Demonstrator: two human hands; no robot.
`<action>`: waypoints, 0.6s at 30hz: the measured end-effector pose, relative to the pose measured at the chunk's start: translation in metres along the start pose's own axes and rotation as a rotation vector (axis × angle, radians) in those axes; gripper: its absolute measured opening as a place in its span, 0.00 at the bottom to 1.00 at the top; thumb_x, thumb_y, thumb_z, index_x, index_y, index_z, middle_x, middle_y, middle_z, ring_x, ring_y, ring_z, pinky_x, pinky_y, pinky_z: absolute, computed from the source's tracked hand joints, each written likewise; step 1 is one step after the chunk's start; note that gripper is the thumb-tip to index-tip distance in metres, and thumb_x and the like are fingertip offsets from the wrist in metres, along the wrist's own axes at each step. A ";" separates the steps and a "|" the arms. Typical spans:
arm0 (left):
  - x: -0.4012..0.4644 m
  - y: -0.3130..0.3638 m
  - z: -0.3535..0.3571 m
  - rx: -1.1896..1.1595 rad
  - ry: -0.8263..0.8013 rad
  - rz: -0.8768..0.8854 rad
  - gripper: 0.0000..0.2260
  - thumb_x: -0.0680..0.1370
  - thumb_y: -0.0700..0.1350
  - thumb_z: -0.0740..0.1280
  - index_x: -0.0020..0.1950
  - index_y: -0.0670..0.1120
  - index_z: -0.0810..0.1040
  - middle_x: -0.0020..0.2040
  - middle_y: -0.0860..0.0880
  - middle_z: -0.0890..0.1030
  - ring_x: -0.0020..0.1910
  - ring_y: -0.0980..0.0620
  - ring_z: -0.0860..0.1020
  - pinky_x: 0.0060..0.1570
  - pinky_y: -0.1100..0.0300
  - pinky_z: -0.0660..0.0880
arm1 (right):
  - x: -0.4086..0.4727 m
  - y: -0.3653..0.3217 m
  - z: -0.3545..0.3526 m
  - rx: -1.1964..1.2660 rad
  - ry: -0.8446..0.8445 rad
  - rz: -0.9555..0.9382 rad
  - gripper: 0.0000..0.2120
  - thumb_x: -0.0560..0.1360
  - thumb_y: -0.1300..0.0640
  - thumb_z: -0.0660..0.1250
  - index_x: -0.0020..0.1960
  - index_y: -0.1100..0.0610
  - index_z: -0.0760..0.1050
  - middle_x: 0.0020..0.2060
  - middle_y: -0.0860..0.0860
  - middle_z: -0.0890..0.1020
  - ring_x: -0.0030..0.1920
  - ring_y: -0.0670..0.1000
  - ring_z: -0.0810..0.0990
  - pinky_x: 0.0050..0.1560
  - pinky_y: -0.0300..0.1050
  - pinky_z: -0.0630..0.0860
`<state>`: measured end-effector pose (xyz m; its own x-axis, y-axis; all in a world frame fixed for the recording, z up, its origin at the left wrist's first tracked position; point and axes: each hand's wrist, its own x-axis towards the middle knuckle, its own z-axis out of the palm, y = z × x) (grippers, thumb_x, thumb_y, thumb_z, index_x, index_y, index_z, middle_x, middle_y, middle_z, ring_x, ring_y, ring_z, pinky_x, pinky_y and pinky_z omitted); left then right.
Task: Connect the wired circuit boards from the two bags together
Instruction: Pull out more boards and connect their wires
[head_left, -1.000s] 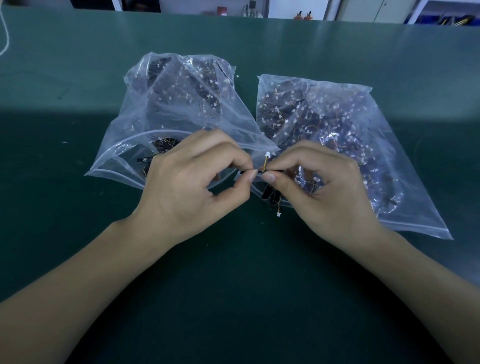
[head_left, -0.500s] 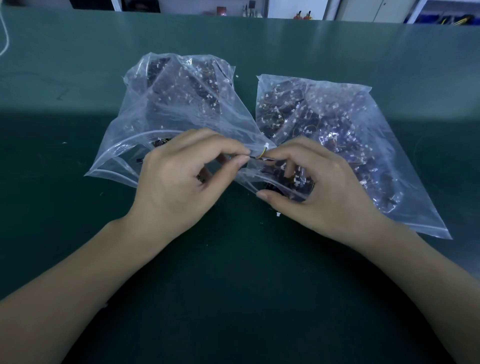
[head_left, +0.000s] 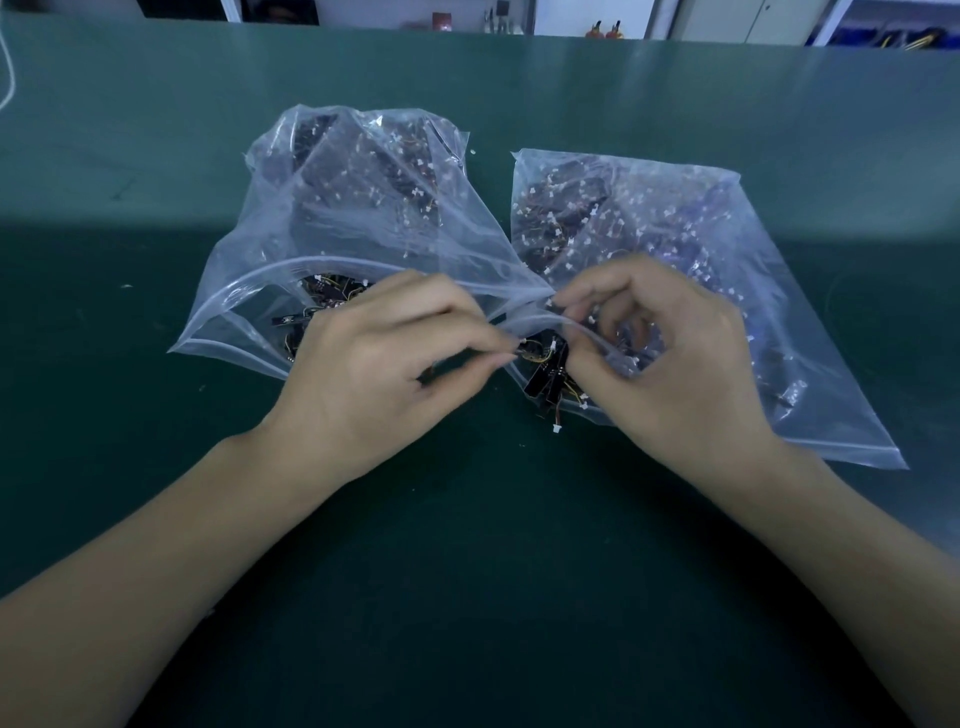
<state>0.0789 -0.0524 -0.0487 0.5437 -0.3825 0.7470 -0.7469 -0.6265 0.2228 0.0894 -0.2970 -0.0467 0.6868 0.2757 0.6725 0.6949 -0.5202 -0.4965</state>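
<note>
A single head-worn view looks forward and steeply down onto the dark green matte table (head_left: 467, 571) from close above. Both forearms enter from the near bottom corners. Beyond the table's far edge, a strip of room background shows along the top.

left hand (head_left: 374, 374) fingers pinched, right hand (head_left: 670, 364) curled, seemingly pinching

The green table (head_left: 467, 597) carries two clear plastic bags of circuit boards, left bag (head_left: 332, 218) beside right bag (head_left: 675, 218).
</note>
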 end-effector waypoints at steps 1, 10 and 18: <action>0.000 0.000 0.001 0.036 0.008 0.007 0.05 0.82 0.43 0.76 0.49 0.44 0.90 0.44 0.49 0.84 0.42 0.47 0.81 0.37 0.47 0.79 | -0.001 0.000 0.001 -0.003 0.004 -0.005 0.13 0.75 0.67 0.75 0.56 0.55 0.82 0.44 0.44 0.83 0.40 0.46 0.79 0.47 0.29 0.70; 0.007 0.008 0.013 0.335 -0.141 0.091 0.05 0.82 0.45 0.74 0.48 0.52 0.89 0.37 0.50 0.76 0.38 0.49 0.76 0.32 0.61 0.60 | -0.003 -0.005 0.006 -0.005 -0.011 -0.029 0.13 0.74 0.69 0.76 0.55 0.55 0.83 0.42 0.40 0.81 0.39 0.46 0.78 0.48 0.29 0.70; 0.005 0.006 -0.011 0.124 -0.163 -0.128 0.10 0.82 0.47 0.67 0.41 0.47 0.79 0.34 0.59 0.72 0.34 0.53 0.71 0.33 0.55 0.72 | -0.003 -0.006 0.006 0.000 -0.029 -0.009 0.14 0.73 0.69 0.75 0.53 0.54 0.83 0.42 0.39 0.80 0.40 0.48 0.79 0.46 0.30 0.70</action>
<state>0.0731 -0.0502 -0.0367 0.6930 -0.3930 0.6044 -0.6207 -0.7517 0.2229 0.0844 -0.2897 -0.0484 0.6864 0.3039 0.6607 0.7012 -0.5174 -0.4906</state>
